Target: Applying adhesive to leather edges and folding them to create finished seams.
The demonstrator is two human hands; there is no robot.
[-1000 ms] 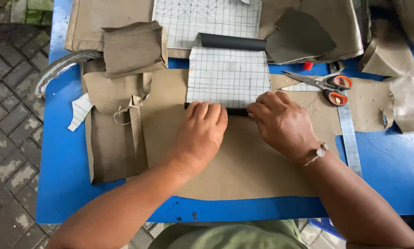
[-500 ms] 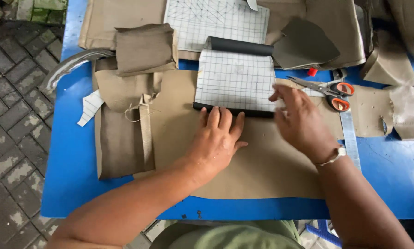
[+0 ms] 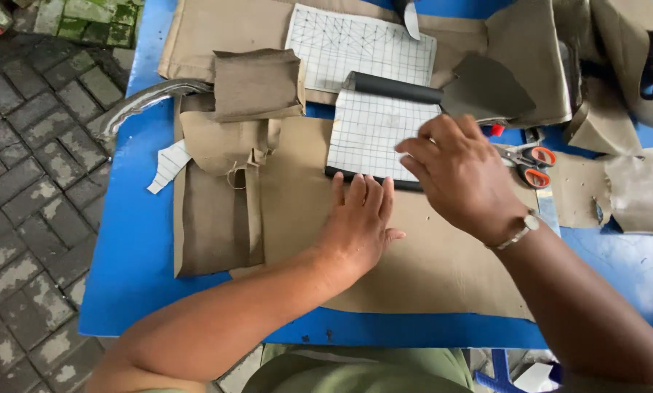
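Head view, left hand [image 3: 359,225]: lay flat, fingers spread open, pinning the tan fabric [image 3: 413,269] at the gridded panel [image 3: 373,138]'s six o'clock edge.
Right hand [image 3: 461,175]: hovered at three o'clock, fingers loosely curled, gripping nothing.
Advice: press firmly, keeping edges aligned.

Bare tan fabric [image 3: 428,269] near front edge free; scissors [image 3: 526,161] (right side) and folded pieces [image 3: 257,84] crowd back.

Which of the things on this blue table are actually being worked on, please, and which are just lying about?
In hand:
left hand pressing the tan fabric sheet
right hand over the gridded panel

Lying about:
scissors
folded fabric pieces
paper scrap
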